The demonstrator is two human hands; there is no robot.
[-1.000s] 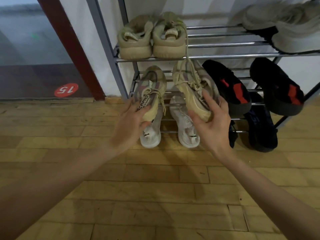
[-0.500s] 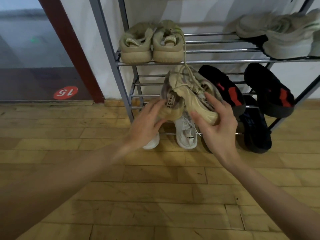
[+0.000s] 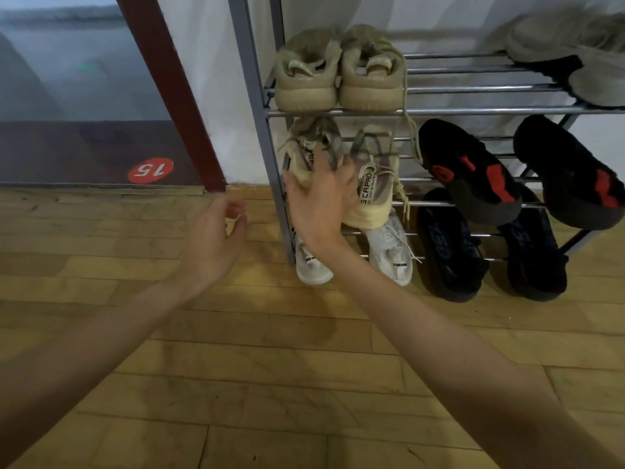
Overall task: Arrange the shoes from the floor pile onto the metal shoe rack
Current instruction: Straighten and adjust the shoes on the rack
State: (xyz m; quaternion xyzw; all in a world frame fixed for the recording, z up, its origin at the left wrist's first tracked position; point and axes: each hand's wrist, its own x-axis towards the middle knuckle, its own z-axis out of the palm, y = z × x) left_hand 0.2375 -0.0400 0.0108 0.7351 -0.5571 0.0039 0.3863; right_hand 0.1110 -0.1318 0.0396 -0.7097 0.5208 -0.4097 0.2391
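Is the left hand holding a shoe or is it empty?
Empty. The left hand hangs over the floor, left of the rack, fingers loosely curled around nothing. Only the right hand touches the beige shoes.

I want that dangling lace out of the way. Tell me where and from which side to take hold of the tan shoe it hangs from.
Grip the top-shelf right tan shoe by its heel, coming from the front: the heel faces out at the shelf's front rail, and its lace hangs down that side. The left hand looks free for this.

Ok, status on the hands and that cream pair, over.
Left hand off the shoes, holding nothing. Right hand on the left cream shoe; its mate on the middle shelf. Loose lace dangles from above.
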